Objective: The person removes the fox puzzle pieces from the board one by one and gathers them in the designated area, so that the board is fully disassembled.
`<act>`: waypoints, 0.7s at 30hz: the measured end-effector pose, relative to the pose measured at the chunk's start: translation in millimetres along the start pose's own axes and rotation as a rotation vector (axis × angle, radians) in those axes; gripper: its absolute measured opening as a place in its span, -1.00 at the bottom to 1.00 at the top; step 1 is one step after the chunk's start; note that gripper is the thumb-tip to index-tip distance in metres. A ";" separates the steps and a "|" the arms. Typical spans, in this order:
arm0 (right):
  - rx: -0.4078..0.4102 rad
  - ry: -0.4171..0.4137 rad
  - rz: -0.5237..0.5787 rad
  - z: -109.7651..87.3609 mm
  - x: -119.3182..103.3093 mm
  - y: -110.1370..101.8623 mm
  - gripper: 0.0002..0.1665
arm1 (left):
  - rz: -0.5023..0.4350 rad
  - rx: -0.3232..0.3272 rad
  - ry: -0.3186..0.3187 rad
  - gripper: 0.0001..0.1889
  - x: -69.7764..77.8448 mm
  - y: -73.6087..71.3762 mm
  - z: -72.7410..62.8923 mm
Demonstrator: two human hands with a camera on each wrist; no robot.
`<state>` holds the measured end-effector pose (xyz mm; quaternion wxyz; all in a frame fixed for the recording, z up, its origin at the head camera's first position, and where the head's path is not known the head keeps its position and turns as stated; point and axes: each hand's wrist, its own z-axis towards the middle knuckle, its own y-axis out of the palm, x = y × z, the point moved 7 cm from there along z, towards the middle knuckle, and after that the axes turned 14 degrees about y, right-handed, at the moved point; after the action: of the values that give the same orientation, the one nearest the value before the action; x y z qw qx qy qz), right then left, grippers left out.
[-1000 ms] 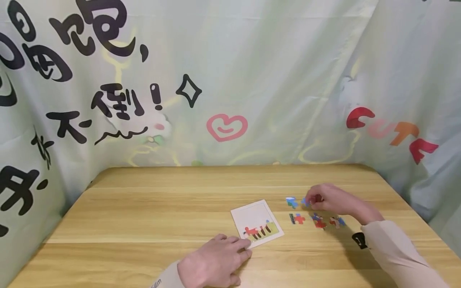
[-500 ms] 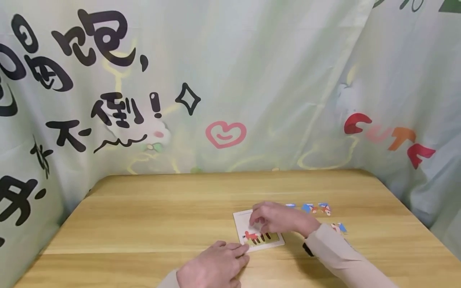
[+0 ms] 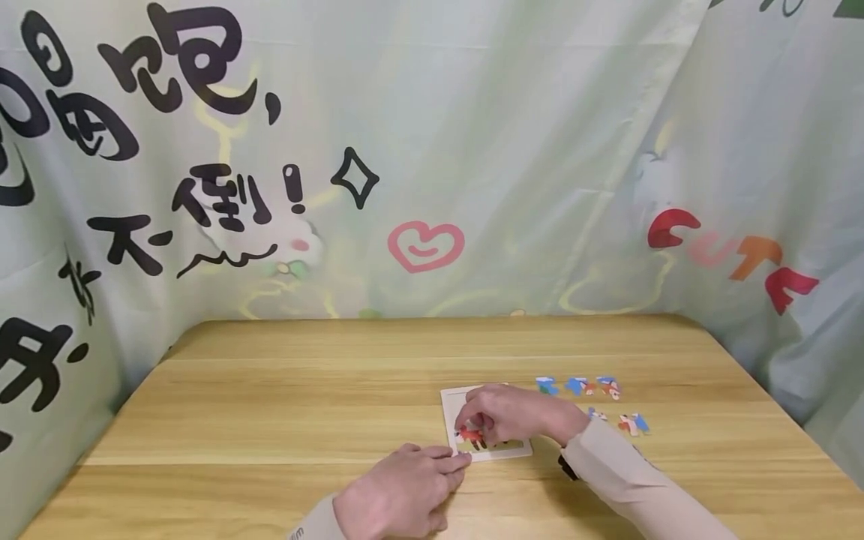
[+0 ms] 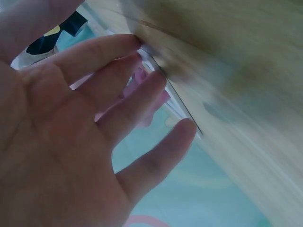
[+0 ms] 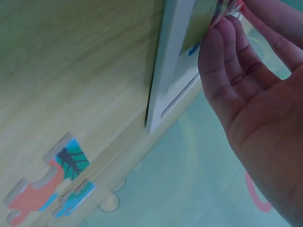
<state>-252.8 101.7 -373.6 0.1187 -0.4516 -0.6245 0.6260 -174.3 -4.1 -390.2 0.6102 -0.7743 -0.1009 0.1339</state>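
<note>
A white-framed puzzle board [image 3: 454, 405] lies on the table, its lower part filled with red, dark-striped and yellow-green picture pieces. My left hand [image 3: 405, 491] rests at its near left corner. Its fingers are extended, and the fingertips touch the frame's edge in the left wrist view. Over the board, my right hand [image 3: 509, 412] has thumb and fingers bent together. In the right wrist view the fingertips pinch a reddish puzzle piece [image 5: 232, 7] close to the board. Most of that piece is hidden by the fingers.
Loose pieces lie right of the board: a blue-green piece [image 3: 546, 386], two fox-patterned pieces, and another piece [image 3: 633, 424] nearer the sleeve. A red-orange piece with a green leaf [image 5: 49, 182] shows in the right wrist view. A printed curtain [image 3: 526, 150] hangs behind the table [image 3: 270, 405].
My right hand has moved left from the loose pieces to the board, and over the last half second slightly farther left. My left hand has stayed at the frame's corner.
</note>
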 end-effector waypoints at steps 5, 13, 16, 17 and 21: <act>-0.007 -0.016 0.006 -0.2 -0.6 2.1 -0.49 | -0.001 -0.013 -0.020 -0.34 0.3 1.5 0.2; -0.088 0.014 0.014 7.6 -3.7 3.2 -0.48 | -0.026 -0.054 -0.034 -0.30 0.1 2.9 -0.2; -0.090 0.001 0.024 5.8 -3.9 3.7 -0.49 | -0.040 -0.058 -0.031 -0.29 0.9 4.0 -0.3; -0.082 -0.014 0.029 4.7 -4.1 3.4 -0.50 | -0.049 -0.060 -0.029 -0.29 1.1 4.2 -0.1; -0.036 -0.070 0.047 0.6 -4.7 1.8 -0.52 | -0.056 -0.073 -0.023 -0.28 0.5 3.7 0.1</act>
<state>-249.8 97.7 -373.3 0.0739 -0.4458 -0.6288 0.6328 -173.9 -4.7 -393.9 0.5840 -0.7912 -0.1343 0.1218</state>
